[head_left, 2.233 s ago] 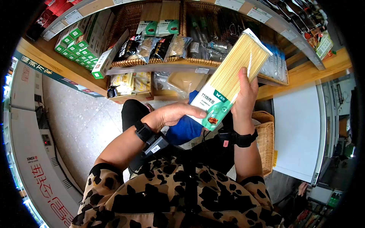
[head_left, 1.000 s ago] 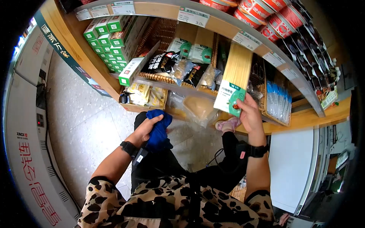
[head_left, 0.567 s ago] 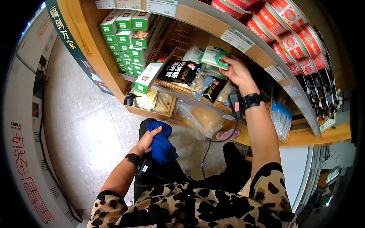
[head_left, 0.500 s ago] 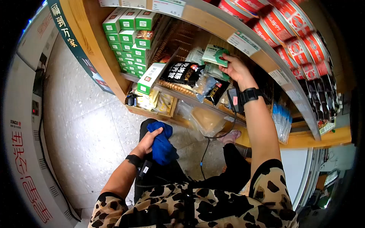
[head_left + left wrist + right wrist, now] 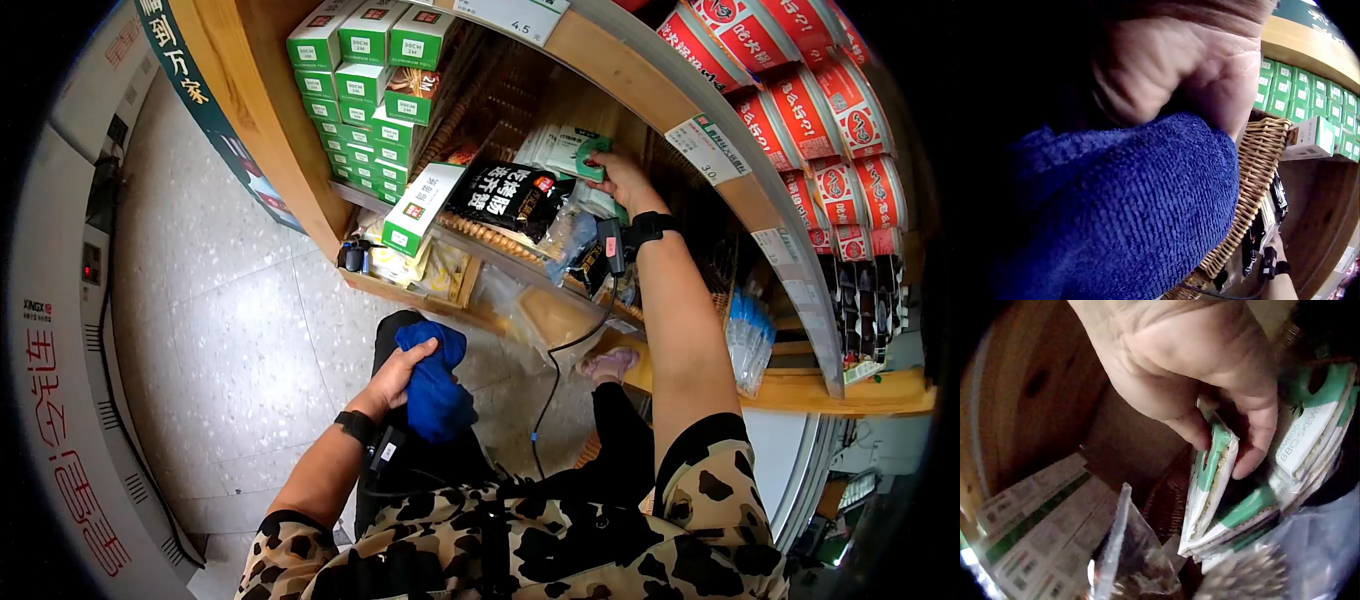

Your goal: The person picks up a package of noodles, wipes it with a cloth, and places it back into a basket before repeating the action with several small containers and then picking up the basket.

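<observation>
Hands: two. Blue cloth (image 5: 440,395): one, in the left hand (image 5: 395,378). Bamboo skewer packets (image 5: 1216,481): at least three, one pinched by the right hand (image 5: 622,180), the others beside it. Wristbands (image 5: 355,427): two, one behind each hand. Black packets (image 5: 505,195): at least two, near the right hand. Stacked green-and-white boxes (image 5: 366,85): over ten, left of the right hand; three in the top row. Loose box (image 5: 425,205): one, between the hands. Red tubs (image 5: 785,120): at least ten, beyond the right hand. Blue-topped packets (image 5: 750,325): several, exact count unclear.
</observation>
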`<action>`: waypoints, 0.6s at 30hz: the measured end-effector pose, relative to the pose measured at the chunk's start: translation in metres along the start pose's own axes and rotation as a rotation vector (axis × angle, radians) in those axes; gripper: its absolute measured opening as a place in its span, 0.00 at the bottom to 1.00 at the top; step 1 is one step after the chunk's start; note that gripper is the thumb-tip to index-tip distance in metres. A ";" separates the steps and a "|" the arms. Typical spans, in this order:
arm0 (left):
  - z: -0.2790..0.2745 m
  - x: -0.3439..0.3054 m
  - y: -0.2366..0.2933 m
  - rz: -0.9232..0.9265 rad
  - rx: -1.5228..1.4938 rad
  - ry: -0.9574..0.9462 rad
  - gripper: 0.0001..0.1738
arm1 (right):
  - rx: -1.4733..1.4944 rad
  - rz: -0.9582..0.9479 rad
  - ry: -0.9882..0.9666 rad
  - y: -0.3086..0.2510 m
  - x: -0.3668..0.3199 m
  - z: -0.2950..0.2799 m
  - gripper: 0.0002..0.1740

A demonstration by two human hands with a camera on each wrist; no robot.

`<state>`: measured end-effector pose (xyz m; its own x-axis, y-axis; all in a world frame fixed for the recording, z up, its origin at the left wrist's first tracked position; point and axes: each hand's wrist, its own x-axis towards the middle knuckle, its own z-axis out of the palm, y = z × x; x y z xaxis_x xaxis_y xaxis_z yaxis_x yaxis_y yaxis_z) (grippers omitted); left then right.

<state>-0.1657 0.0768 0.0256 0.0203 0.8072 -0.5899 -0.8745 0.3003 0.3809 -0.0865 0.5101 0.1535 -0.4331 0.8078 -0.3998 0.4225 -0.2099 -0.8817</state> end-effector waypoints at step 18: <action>0.002 -0.002 0.002 -0.013 -0.002 -0.025 0.20 | -1.006 -0.320 0.363 -0.021 -0.021 0.032 0.27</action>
<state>-0.1669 0.0766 0.0295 0.0433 0.8158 -0.5766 -0.8753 0.3092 0.3718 -0.1113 0.4796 0.1726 -0.4482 0.8925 0.0512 0.8566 0.4451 -0.2609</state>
